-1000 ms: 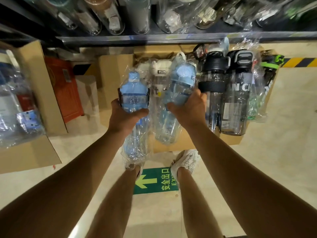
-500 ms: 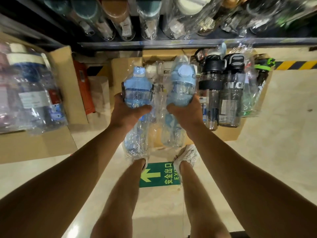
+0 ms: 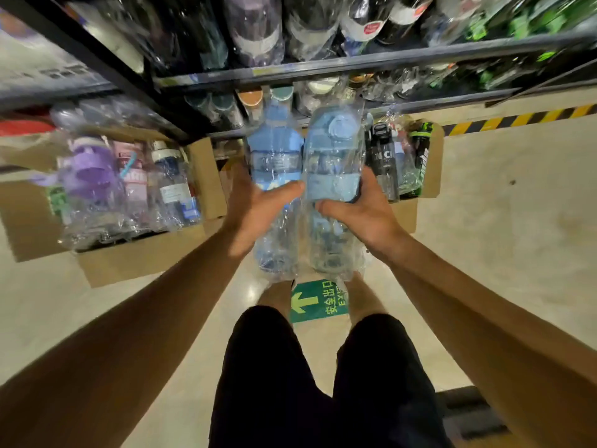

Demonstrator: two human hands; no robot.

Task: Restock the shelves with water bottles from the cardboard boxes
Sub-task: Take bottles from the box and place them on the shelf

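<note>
Up in front of the shelves (image 3: 371, 63), two blue water bottles in clear plastic wrap were held side by side, touching each other. The left hand (image 3: 255, 215) had its grip clamped round the left blue bottle (image 3: 274, 156), thumb stretched across its front, while the right hand (image 3: 361, 215) gripped the right blue bottle (image 3: 332, 156) in the same way from the other side. Both bottles stood roughly upright with their caps toward the far shelf edge. On the floor to the left lay an open cardboard box (image 3: 135, 257) with wrapped bottles, among them a purple-lidded one (image 3: 90, 169). Behind the right hand, a second cardboard box (image 3: 433, 163) held dark and green-capped bottles. Near the person's legs, a green exit sign (image 3: 319, 300) with an arrow was stuck to the pale floor (image 3: 500, 253).
</note>
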